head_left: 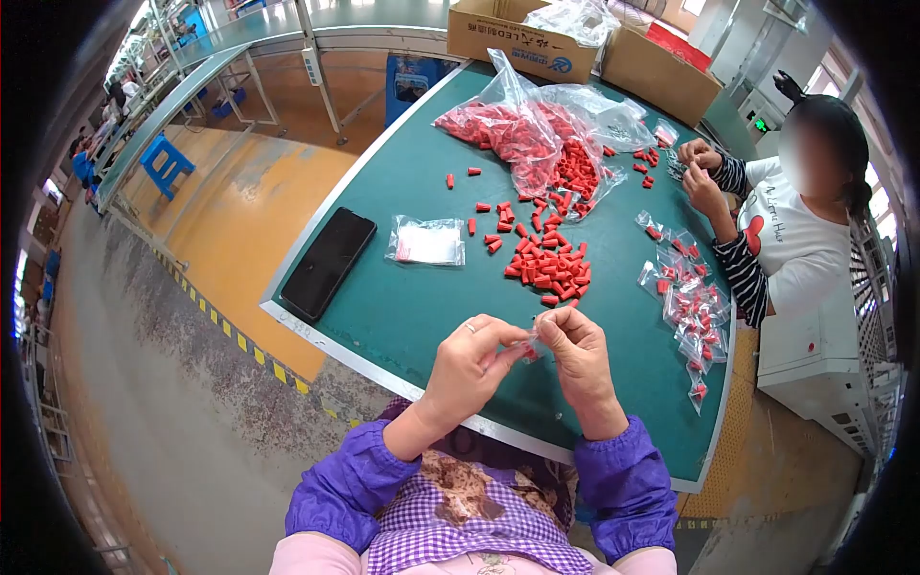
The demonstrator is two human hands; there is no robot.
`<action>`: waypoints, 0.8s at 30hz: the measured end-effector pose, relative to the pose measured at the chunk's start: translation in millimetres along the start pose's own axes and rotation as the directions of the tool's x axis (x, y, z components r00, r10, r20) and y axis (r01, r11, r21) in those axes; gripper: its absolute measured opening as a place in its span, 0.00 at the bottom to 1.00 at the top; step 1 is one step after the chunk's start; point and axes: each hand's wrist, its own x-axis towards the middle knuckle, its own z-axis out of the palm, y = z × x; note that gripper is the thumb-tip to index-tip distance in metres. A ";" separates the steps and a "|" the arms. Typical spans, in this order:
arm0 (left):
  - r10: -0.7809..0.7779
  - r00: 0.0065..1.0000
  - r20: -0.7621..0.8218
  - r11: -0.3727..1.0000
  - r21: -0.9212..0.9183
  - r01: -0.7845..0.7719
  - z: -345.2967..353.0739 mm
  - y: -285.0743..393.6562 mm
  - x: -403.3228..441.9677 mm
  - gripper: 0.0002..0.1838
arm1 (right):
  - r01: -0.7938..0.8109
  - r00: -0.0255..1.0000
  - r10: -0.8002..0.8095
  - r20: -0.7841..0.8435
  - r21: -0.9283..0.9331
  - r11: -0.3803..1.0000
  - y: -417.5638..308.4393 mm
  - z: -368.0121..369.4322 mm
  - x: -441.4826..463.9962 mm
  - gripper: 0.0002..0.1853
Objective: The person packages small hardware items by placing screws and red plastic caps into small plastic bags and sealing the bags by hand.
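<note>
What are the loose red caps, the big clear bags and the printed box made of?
Caps: probably moulded plastic, maybe rubber; uniform red, low sheen. Bags: thin plastic film; see-through, glossy and crinkled. Box: apparently cardboard; matte brown, flat printed side.

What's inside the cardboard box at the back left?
In the cardboard box, clear plastic film shows at the top; whatever lies beneath it is covered and can't be seen.
</note>
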 end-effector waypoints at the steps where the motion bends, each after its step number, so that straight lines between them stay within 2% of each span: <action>1: -0.001 1.000 0.000 1.000 0.001 0.001 -0.9 -0.7 -0.2 0.11 | -0.001 1.000 0.001 0.000 0.001 1.000 0.9 -0.6 0.0 0.07; 3: -0.105 0.989 0.102 0.984 -0.135 0.118 -2.0 0.4 0.5 0.10 | -0.002 1.000 0.002 -0.011 -0.043 0.999 2.7 -2.9 -0.4 0.08; 4: -0.104 0.989 0.102 0.984 -0.137 0.117 -1.6 2.3 0.8 0.10 | -0.002 1.000 0.001 -0.011 -0.045 0.999 1.6 -3.0 0.0 0.08; 6: -0.365 0.929 0.057 0.794 -0.502 0.343 -1.9 8.1 0.8 0.06 | 0.009 1.000 -0.009 -0.026 -0.001 1.000 0.0 -1.7 0.3 0.08; 10: -0.407 0.908 0.105 0.793 -0.453 0.408 -1.8 9.3 1.8 0.04 | -0.007 1.000 0.009 -0.027 0.064 0.998 1.4 0.4 0.7 0.08; 12: -0.362 0.932 0.013 0.837 -0.435 0.332 1.9 -1.5 -0.7 0.04 | -0.010 1.000 0.013 -0.027 0.115 0.993 3.7 -0.1 0.5 0.07; 16: -0.405 0.914 0.012 0.784 -0.511 0.354 -1.5 5.5 1.7 0.03 | 0.015 1.000 -0.015 0.007 0.016 1.000 -2.3 1.1 -0.4 0.07; 18: -0.446 0.891 0.088 0.745 -0.516 0.424 -5.4 9.8 3.7 0.02 | 0.052 0.998 -0.052 0.030 0.007 0.999 -5.9 3.5 -0.9 0.07; 22: -0.388 0.913 0.126 0.765 -0.508 0.395 -8.8 7.5 2.6 0.03 | -0.002 0.999 0.004 0.049 -0.034 0.999 -7.8 4.1 -3.9 0.06; 24: -0.499 0.834 0.234 0.633 -0.559 0.536 -9.9 3.8 2.5 0.04 | 0.002 1.000 -0.001 0.018 -0.025 1.000 -8.8 5.9 -4.8 0.05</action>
